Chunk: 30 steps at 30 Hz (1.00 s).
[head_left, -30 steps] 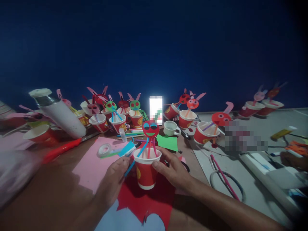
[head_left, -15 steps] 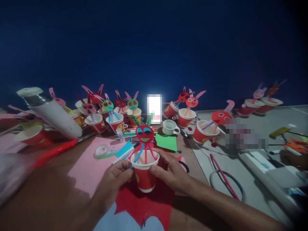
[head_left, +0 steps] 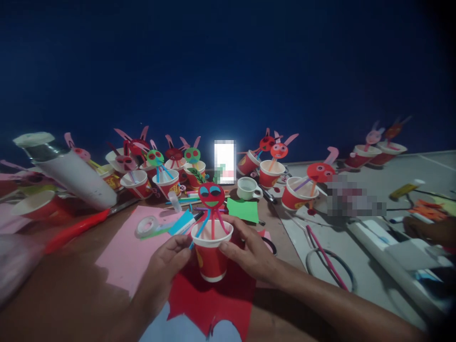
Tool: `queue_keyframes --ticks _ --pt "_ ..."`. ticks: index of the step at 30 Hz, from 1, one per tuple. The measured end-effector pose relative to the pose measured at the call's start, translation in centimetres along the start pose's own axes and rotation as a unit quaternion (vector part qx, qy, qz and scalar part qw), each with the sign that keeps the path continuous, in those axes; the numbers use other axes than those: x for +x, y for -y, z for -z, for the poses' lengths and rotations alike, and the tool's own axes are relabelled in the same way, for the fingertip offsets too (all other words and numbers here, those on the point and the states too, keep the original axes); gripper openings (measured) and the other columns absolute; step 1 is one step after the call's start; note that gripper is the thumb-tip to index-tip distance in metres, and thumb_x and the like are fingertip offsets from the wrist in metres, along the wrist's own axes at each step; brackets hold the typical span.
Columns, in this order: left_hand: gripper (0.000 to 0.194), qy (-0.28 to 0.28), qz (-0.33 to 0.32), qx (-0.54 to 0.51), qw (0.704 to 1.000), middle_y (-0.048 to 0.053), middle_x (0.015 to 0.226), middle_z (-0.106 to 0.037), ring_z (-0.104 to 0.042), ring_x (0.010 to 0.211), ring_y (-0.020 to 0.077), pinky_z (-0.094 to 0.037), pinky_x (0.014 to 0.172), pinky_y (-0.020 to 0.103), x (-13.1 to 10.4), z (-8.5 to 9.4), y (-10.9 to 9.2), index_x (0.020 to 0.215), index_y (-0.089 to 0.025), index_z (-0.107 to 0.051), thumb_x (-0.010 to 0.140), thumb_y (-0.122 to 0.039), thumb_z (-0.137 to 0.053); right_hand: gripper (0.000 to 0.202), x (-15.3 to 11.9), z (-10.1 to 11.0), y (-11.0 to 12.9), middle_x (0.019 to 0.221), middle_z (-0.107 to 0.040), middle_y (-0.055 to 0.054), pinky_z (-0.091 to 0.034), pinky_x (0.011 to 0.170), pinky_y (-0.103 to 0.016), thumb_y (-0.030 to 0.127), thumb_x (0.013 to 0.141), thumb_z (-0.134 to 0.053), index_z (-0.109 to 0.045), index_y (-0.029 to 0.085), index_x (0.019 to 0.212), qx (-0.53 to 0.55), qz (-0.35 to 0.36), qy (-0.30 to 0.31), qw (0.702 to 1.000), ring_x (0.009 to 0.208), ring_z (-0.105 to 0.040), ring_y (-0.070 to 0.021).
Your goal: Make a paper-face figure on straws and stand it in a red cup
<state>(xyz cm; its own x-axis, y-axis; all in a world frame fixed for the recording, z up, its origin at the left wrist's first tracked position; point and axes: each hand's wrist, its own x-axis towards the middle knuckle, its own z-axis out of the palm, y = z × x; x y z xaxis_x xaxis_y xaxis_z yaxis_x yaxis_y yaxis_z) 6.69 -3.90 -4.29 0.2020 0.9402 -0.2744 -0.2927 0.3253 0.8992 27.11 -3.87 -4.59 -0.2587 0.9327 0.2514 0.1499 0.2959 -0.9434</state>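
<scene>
A red paper cup [head_left: 213, 261] with a white rim is upright over the red paper in front of me. My right hand [head_left: 253, 251] grips it from the right, thumb on the near side and fingers round the back. Out of the cup rises a round red paper face [head_left: 211, 195] with blue eyelids, a green mouth and green leaf-like ears, carried on blue, red and pink strips. At the cup's left side, the fingers of my left hand [head_left: 174, 256] are pinched together at a small blue strip end [head_left: 192, 245] that sticks out beside the wall.
Several similar cups with paper faces, such as an orange one [head_left: 279, 151], stand along the back. A white bottle [head_left: 76, 173] leans at left. A tape roll [head_left: 146, 226] lies on pink paper [head_left: 119, 256]. A white mug [head_left: 248, 188] and green paper [head_left: 242, 210] are behind.
The whole view has shifted slightly, so most things appear a little further left. Both hands stay at the cup, with the left fingertips slightly lower against its side.
</scene>
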Motion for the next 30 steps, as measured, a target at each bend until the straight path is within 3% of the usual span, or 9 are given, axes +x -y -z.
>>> queue_keyframes --ticks 4,8,15,20,24,26,28,29,30 --pt "0.039 0.007 -0.046 -0.008 0.999 0.009 0.103 -0.070 -0.064 0.096 0.0254 -0.050 0.082 0.031 0.1 0.0 0.1 0.101 -0.018 -0.063 0.067 -0.034 -0.075 0.048 -0.1 -0.2 -0.2 0.125 -0.055 -0.007 -0.044 0.094 -0.034 0.032 0.085 -0.060 -0.041 0.022 0.128 0.040 -0.011 -0.029 0.999 0.110 -0.055 -0.0205" --pt "0.061 0.023 -0.047 0.006 0.999 0.013 0.121 -0.063 -0.057 0.112 0.0329 -0.049 0.089 0.038 -0.1 -0.1 1.1 0.119 -0.019 -0.057 0.065 -0.041 -0.075 0.050 0.0 -0.2 0.1 0.126 -0.053 -0.009 -0.045 0.095 -0.035 0.031 0.086 -0.058 -0.036 0.022 0.130 0.103 -0.014 -0.053 0.993 0.112 -0.054 -0.0202" --pt "0.060 0.042 -0.028 0.032 0.998 0.011 0.120 -0.065 -0.057 0.113 0.0328 -0.050 0.091 0.037 -0.8 -1.4 2.2 0.118 -0.022 -0.061 0.062 -0.034 -0.079 0.044 0.1 -0.4 0.5 0.122 -0.055 -0.008 -0.044 0.095 -0.035 0.031 0.088 -0.056 -0.038 0.022 0.127 0.152 -0.033 -0.047 0.987 0.110 -0.055 -0.0192" --pt "0.055 0.032 0.004 0.002 0.999 0.009 0.116 -0.067 -0.059 0.110 0.0310 -0.051 0.089 0.037 -0.6 -1.2 1.7 0.119 -0.022 -0.058 0.068 -0.027 -0.075 0.048 -0.1 0.2 1.0 0.127 -0.052 -0.009 -0.041 0.098 -0.038 0.033 0.090 -0.052 -0.033 0.023 0.133 0.078 -0.023 -0.037 0.996 0.115 -0.051 -0.0204" --pt "0.060 0.052 -0.033 -0.060 0.996 0.012 0.117 -0.066 -0.059 0.110 0.0325 -0.049 0.090 0.040 0.1 -0.5 0.6 0.127 -0.020 -0.051 0.071 -0.028 -0.072 0.046 -1.1 0.8 1.7 0.129 -0.051 -0.009 -0.038 0.100 -0.038 0.030 0.089 -0.051 -0.036 0.025 0.132 -0.088 0.079 -0.083 0.989 0.118 -0.048 -0.0221" --pt "0.063 0.045 -0.071 -0.048 0.995 0.013 0.117 -0.066 -0.059 0.110 0.0325 -0.049 0.091 0.040 0.5 0.0 0.1 0.130 -0.020 -0.048 0.071 -0.028 -0.071 0.038 -1.8 0.3 1.1 0.112 -0.060 -0.008 -0.043 0.090 -0.036 0.031 0.087 -0.053 -0.045 0.025 0.124 -0.171 0.165 -0.020 0.971 0.104 -0.056 -0.0226" --pt "0.064 0.030 -0.111 -0.011 0.993 0.013 0.115 -0.066 -0.059 0.110 0.0328 -0.047 0.093 0.041 0.8 0.6 -0.1 0.130 -0.019 -0.049 0.070 -0.030 -0.071 0.028 -2.4 -1.0 -0.4 0.084 -0.066 -0.005 -0.048 0.073 -0.032 0.039 0.088 -0.053 -0.055 0.023 0.111 -0.214 0.283 0.078 0.932 0.076 -0.061 -0.0194" --pt "0.064 0.019 -0.132 0.014 0.991 0.013 0.115 -0.067 -0.059 0.110 0.0329 -0.045 0.094 0.042 0.9 0.9 -0.1 0.128 -0.019 -0.051 0.070 -0.032 -0.071 0.019 -2.6 -1.8 -1.3 0.068 -0.064 -0.001 -0.047 0.066 -0.029 0.032 0.093 -0.046 -0.060 0.024 0.103 -0.227 0.308 0.123 0.916 0.062 -0.059 -0.0152" --pt "0.062 0.006 -0.155 0.042 0.987 0.012 0.113 -0.068 -0.058 0.111 0.0331 -0.044 0.096 0.042 1.0 1.1 0.0 0.126 -0.018 -0.053 0.069 -0.035 -0.071 0.024 -2.8 -2.7 -2.1 0.057 -0.059 0.001 -0.046 0.061 -0.025 0.026 0.096 -0.039 -0.063 0.024 0.094 -0.221 0.320 0.146 0.910 0.054 -0.056 -0.0122"
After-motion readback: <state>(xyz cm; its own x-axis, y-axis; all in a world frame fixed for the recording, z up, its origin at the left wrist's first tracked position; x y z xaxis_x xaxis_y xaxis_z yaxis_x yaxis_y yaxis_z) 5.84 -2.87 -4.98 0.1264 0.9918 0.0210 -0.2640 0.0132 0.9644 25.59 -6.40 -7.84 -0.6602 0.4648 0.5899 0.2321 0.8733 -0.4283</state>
